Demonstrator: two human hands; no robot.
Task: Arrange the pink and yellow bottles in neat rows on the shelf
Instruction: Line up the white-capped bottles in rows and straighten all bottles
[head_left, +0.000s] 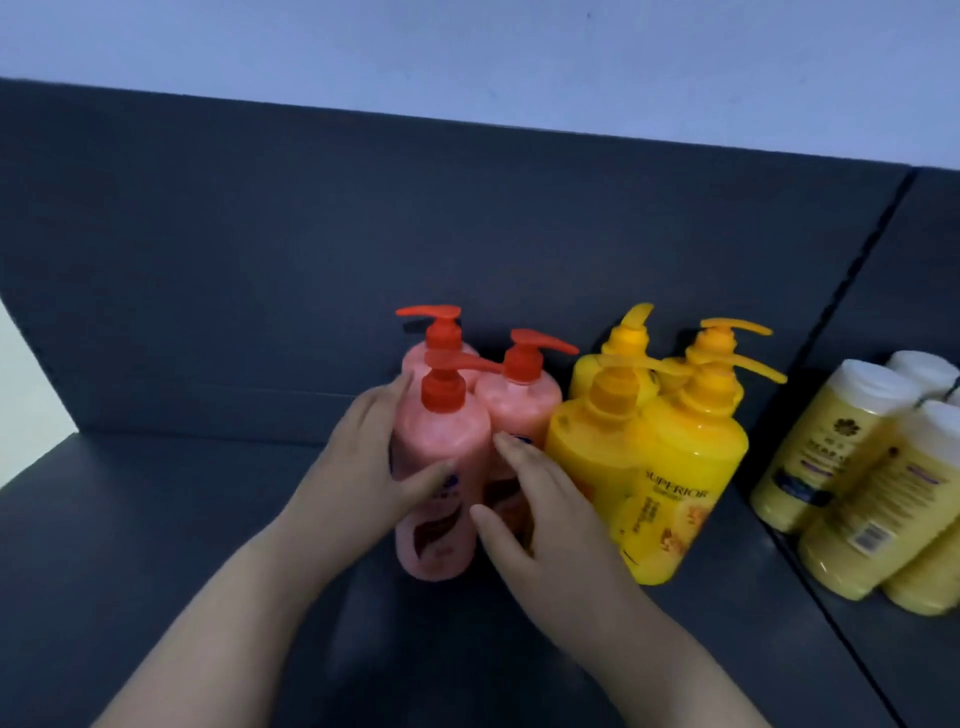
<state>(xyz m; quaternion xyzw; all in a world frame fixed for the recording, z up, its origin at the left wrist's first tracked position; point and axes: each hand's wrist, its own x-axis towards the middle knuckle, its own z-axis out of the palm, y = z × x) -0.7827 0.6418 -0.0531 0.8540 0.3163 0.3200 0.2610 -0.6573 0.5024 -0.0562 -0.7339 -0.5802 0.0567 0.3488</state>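
Note:
Three pink pump bottles with red pumps stand upright on the dark shelf (156, 519). The front pink bottle (441, 452) is held by my left hand (363, 467), fingers wrapped round its left side and thumb across its label. My right hand (540, 514) rests with spread fingers against the second pink bottle (519, 410), right of the first. The third pink bottle (441, 343) stands behind them by the back panel. Several yellow pump bottles stand in a tight block to the right, the nearest yellow bottle (680, 478) beside my right hand.
A dark back panel (363, 234) rises behind the bottles. A thin divider line (810, 571) separates the shelf from a right-hand section holding pale yellow bottles with white caps (831, 441). The shelf's left edge lies at far left.

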